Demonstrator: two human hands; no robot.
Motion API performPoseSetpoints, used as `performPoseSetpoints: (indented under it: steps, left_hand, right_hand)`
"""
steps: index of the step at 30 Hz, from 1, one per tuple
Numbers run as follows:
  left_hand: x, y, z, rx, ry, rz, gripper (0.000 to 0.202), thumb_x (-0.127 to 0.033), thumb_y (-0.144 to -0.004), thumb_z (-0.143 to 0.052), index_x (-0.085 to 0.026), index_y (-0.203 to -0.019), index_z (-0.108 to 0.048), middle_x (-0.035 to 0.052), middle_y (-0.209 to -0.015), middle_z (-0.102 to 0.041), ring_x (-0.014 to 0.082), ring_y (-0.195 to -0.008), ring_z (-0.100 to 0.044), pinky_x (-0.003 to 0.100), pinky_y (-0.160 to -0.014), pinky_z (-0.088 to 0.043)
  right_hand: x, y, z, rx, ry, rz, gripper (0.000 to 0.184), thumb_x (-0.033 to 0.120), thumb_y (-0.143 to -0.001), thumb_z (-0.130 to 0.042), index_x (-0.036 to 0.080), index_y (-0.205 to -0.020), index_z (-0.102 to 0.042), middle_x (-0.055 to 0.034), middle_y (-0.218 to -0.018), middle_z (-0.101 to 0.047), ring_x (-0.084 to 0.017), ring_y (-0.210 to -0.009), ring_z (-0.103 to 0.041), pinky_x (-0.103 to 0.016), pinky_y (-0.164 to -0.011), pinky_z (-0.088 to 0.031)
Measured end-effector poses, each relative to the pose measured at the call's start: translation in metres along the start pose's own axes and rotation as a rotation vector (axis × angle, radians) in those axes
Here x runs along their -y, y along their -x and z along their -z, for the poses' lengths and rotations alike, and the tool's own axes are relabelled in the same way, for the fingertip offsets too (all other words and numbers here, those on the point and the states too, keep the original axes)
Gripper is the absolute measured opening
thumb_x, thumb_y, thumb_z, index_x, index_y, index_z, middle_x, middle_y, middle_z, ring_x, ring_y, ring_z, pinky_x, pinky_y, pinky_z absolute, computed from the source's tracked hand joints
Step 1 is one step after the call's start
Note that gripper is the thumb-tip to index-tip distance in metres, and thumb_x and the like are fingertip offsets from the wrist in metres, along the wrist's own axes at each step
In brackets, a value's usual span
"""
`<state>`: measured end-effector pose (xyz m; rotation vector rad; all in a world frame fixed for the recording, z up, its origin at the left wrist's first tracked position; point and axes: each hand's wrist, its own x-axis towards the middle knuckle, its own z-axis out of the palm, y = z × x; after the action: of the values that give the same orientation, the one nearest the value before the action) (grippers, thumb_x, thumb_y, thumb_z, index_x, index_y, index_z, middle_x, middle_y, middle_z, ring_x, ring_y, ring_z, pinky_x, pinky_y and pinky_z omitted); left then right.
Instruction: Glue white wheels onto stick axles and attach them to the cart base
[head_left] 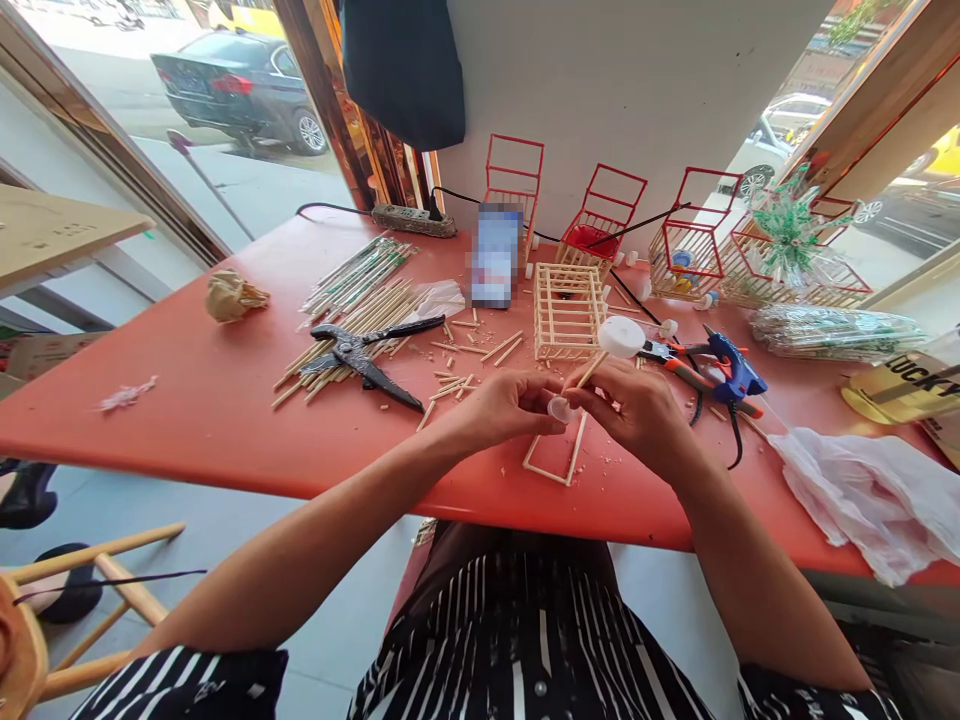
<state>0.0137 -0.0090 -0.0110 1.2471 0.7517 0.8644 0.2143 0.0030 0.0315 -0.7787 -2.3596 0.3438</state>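
My left hand (504, 405) and my right hand (637, 410) meet above the red table (210, 400). The right hand pinches a thin wooden stick (589, 371) with a white plastic wheel (621, 337) on its far end. The left hand's fingers are closed on a second small white wheel (561, 409) at the stick's near end. Under the hands lies a small rectangular stick frame (556, 450). A box-shaped stick cage (568, 311) stands just beyond the hands.
Black cutters (367, 360) lie on a pile of loose sticks (352, 325) to the left. A blue glue gun (731, 372) and pliers lie right. Red-framed stick carts (600, 225) line the wall. A white plastic bag (870, 495) and crumpled paper (232, 296) lie near the table's ends.
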Motion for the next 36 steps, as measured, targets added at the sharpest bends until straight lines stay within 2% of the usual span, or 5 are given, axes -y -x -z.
performPoseSetpoints:
  steps: [4,8,17,27,36]
  left_hand:
    - [0.0013,-0.0014,0.0011,0.011,-0.008,0.019,0.030,-0.015,-0.067,-0.081,-0.012,-0.095,-0.071,0.0000,-0.081,-0.070,0.0116,-0.076,-0.065,0.024,-0.075,-0.048]
    - [0.0030,-0.0032,0.0025,0.043,-0.020,0.018,0.031,-0.017,-0.069,-0.081,-0.012,-0.097,-0.070,0.0007,-0.082,-0.070,0.0119,-0.077,-0.065,0.025,-0.077,-0.048]
    - [0.0001,-0.0020,0.0032,0.038,-0.073,-0.043,0.054,-0.017,-0.070,-0.081,-0.014,-0.122,-0.067,0.0013,-0.085,-0.070,0.0122,-0.079,-0.065,0.025,-0.077,-0.049]
    - [-0.0051,-0.0004,0.0011,0.017,-0.032,0.005,0.048,-0.013,-0.067,-0.082,-0.014,-0.113,-0.070,0.0004,-0.083,-0.070,0.0110,-0.076,-0.063,0.023,-0.073,-0.047]
    - [-0.0038,-0.0007,0.0009,0.033,-0.050,-0.018,0.046,-0.015,-0.068,-0.081,-0.013,-0.112,-0.070,0.0004,-0.083,-0.069,0.0106,-0.077,-0.061,0.024,-0.075,-0.047]
  right_hand:
    - [-0.0017,0.0008,-0.0010,0.006,-0.001,0.006,0.010,0.020,-0.098,-0.063,0.019,-0.089,-0.067,-0.0029,-0.086,-0.073,-0.016,-0.078,-0.065,-0.025,-0.071,-0.045]
    - [-0.0024,0.0007,0.0001,-0.005,0.009,0.005,0.008,0.020,-0.098,-0.064,0.019,-0.091,-0.068,-0.0021,-0.084,-0.072,-0.015,-0.072,-0.063,-0.024,-0.065,-0.043]
    - [-0.0026,0.0009,0.0056,-0.047,0.017,-0.039,0.011,0.025,-0.099,-0.063,0.020,-0.092,-0.069,-0.0023,-0.085,-0.073,-0.014,-0.069,-0.062,-0.025,-0.063,-0.042]
    - [-0.0011,0.0021,0.0043,-0.033,0.019,-0.027,0.009,0.024,-0.098,-0.065,0.019,-0.092,-0.069,-0.0015,-0.085,-0.072,-0.013,-0.070,-0.061,-0.024,-0.062,-0.041]
    - [-0.0020,0.0018,0.0041,-0.030,0.030,-0.024,0.013,0.027,-0.099,-0.062,0.020,-0.091,-0.069,-0.0024,-0.085,-0.073,-0.014,-0.069,-0.061,-0.026,-0.063,-0.042]
